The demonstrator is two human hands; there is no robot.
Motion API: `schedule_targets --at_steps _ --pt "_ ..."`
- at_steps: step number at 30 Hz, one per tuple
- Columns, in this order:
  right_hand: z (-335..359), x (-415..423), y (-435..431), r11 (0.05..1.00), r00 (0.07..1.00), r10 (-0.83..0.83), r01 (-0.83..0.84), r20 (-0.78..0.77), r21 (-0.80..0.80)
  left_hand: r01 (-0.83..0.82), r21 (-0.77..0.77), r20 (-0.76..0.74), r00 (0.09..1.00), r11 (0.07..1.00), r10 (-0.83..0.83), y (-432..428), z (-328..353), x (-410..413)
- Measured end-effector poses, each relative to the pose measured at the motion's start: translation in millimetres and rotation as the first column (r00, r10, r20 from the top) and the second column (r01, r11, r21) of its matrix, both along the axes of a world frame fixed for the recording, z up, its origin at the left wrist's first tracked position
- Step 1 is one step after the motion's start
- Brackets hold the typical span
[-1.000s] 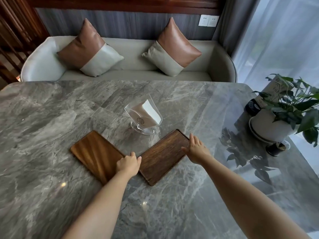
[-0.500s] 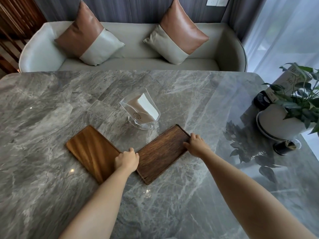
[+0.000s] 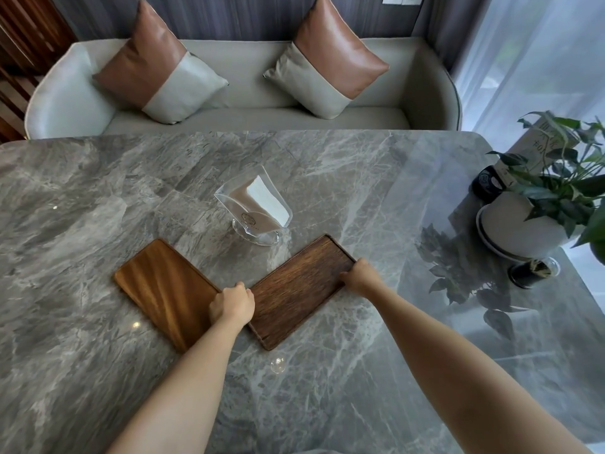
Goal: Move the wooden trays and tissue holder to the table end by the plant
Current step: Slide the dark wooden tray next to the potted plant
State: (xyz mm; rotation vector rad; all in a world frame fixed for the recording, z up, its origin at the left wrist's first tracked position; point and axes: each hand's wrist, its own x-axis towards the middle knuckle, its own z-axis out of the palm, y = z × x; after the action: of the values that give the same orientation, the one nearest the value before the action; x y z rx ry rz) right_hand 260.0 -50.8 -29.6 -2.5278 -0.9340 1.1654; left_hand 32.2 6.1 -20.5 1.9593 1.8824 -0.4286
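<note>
Two wooden trays lie in a V on the grey marble table (image 3: 98,198). The dark wooden tray (image 3: 296,291) is on the right, and both hands hold it. My left hand (image 3: 233,304) is curled over its left corner, where it meets the light wooden tray (image 3: 167,291). My right hand (image 3: 360,276) grips its right edge. Just behind the trays stands a clear tissue holder (image 3: 253,208) with white tissues, untouched. The potted plant (image 3: 553,204) is at the table's right end.
A small dark cup (image 3: 530,273) and a dark bottle (image 3: 487,183) stand beside the plant's white pot. A grey sofa (image 3: 248,103) with two brown-and-grey cushions runs along the table's far edge. A sheer curtain hangs at the right.
My right hand went from fingers spread over the dark tray's right edge to closed on it. The left hand stays at the tray's left corner. The camera has tilted down slightly.
</note>
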Motion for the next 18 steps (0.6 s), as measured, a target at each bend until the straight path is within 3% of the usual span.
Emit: schedule_targets --at_steps 6,18 --pt "1.1 5.2 -9.6 0.990 0.985 -0.134 0.138 -0.106 0.029 -0.039 -0.017 0.040 0.998 0.999 0.040 -0.6 -2.6 -1.2" --pt "1.2 33.1 -68.6 0.987 0.989 -0.150 0.149 0.007 0.054 0.007 -0.049 0.075 0.997 0.999 -0.004 -2.7 -10.4 29.3"
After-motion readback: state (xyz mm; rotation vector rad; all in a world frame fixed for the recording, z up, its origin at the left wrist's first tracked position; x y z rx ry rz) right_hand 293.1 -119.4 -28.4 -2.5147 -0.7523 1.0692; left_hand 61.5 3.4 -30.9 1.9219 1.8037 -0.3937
